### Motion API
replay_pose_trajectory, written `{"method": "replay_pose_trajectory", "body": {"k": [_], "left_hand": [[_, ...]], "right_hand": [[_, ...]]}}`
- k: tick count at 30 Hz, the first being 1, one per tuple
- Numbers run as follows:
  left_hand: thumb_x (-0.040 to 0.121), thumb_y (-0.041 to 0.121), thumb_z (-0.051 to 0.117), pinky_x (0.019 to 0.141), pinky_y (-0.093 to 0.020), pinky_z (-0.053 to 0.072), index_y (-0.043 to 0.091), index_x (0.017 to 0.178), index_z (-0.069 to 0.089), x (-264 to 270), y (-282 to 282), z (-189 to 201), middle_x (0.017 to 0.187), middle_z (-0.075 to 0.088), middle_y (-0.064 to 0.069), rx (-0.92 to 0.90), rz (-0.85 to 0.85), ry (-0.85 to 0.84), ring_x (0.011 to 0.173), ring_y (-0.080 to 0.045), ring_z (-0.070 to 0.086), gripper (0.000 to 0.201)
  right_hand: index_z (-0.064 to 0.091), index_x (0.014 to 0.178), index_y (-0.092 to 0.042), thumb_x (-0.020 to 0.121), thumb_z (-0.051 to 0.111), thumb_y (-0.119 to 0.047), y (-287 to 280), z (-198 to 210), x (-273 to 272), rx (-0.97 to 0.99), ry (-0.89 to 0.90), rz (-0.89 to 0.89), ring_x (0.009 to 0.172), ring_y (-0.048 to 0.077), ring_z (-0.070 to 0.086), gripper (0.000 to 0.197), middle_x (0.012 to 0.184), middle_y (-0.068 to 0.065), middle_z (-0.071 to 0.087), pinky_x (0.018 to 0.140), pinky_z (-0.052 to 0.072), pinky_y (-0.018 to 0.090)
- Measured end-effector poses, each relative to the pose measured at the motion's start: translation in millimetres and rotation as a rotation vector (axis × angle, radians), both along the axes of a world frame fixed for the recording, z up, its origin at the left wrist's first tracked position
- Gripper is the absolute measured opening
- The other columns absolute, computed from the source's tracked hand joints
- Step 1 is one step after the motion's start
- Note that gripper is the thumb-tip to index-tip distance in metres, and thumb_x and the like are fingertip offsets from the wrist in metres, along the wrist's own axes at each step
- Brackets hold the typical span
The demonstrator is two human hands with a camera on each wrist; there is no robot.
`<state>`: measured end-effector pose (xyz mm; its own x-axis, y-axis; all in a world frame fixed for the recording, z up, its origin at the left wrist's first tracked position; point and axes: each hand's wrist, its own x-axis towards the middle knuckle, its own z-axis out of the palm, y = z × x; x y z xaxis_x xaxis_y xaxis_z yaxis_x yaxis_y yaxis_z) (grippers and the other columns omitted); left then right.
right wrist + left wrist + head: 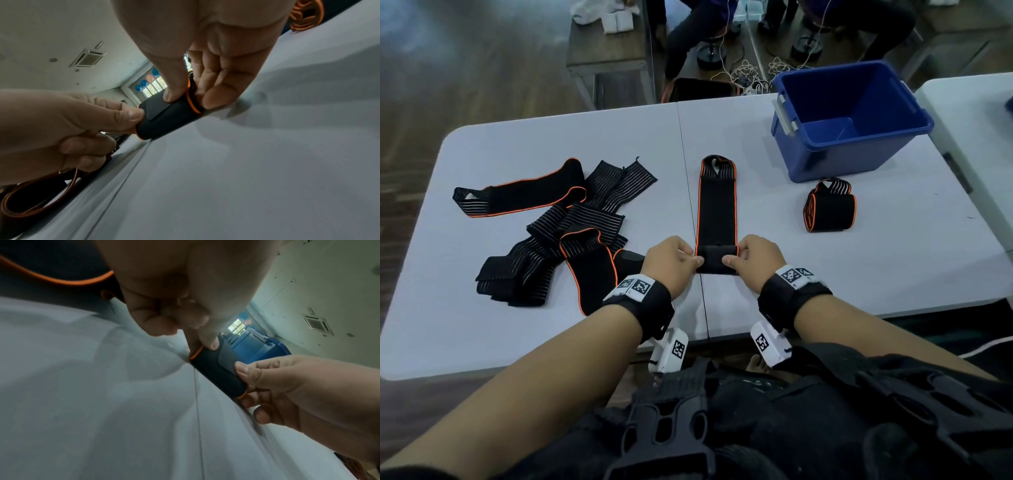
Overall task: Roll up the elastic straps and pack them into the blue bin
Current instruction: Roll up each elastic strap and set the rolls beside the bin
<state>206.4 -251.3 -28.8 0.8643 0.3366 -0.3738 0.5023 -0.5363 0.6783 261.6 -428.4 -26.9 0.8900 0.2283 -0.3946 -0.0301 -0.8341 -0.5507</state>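
Pinching the near end of a flat elastic strap between thumbs and fingers, the left hand and right hand have it tucked into a first small turn; the rest of the strap lies stretched out on the bench, pointing away from the person. One finished roll sits on the bench just in front of the blue bin, which looks empty from here, and a tangled heap of loose straps waits off to the left. To my eye the risk is a crooked start: if one hand turns faster than the other, the orange edges will stagger and the roll will cone out. Slack grip could let the springy fabric unwind, and that finished roll might loosen before it gets packed.
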Motion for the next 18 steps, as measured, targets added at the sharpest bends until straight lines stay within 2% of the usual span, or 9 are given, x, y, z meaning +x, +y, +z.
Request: {"method": "replay_pose_trajectory", "body": {"k": [3,8,12,15,18], "left_hand": [[0.087,0.033,0.071,0.07,-0.03,0.053,0.024,0.088,0.055,4.2,-1.2,-0.5,0.081,0.072,-0.001,-0.024,0.023,-0.009,0.079,-0.014,0.067,0.018],[0.09,0.029,0.065,0.066,-0.038,0.058,0.03,0.087,0.051,8.9,-5.1,-0.1,0.071,0.069,-0.007,-0.005,-0.045,-0.016,0.064,-0.024,0.066,0.014],[0.092,0.026,0.062,0.067,-0.039,0.06,0.034,0.088,0.055,10.0,-7.7,1.9,0.069,0.069,-0.005,0.036,-0.109,-0.03,0.065,-0.022,0.068,0.011],[0.094,0.027,0.06,0.072,-0.035,0.058,0.034,0.103,0.063,9.3,-8.3,3.2,0.073,0.07,-0.001,0.051,-0.136,-0.028,0.07,-0.017,0.067,0.011],[0.1,0.029,0.054,0.088,-0.036,0.055,0.028,0.124,0.066,9.2,-8.1,4.5,0.098,0.074,-0.002,0.122,-0.202,-0.017,0.093,-0.019,0.068,0.027]], "right_hand": [[0.048,0.107,-0.021,0.087,0.07,-0.033,1.2,-2.9,2.6,0.116,0.046,-0.109,0.085,0.022,0.063,0.032,0.095,0.004,0.062,0.076,0.052,0.034],[0.049,0.102,-0.024,0.092,0.064,-0.028,2.7,-4.0,0.3,0.116,-0.017,-0.051,0.076,0.022,0.061,0.019,0.084,0.003,0.06,0.067,0.048,0.031],[0.055,0.106,-0.021,0.094,0.061,-0.028,4.3,-1.3,-1.1,0.08,-0.05,-0.025,0.082,0.024,0.06,0.015,0.093,0.006,0.061,0.076,0.052,0.034],[0.06,0.115,-0.018,0.097,0.057,-0.028,3.4,0.1,-0.4,0.049,-0.065,0.031,0.091,0.025,0.061,0.021,0.102,0.008,0.065,0.082,0.052,0.035],[0.062,0.125,-0.018,0.095,0.058,-0.036,-2.0,0.3,1.7,0.015,-0.075,0.125,0.097,0.024,0.061,0.035,0.104,0.007,0.066,0.085,0.049,0.033]]}}
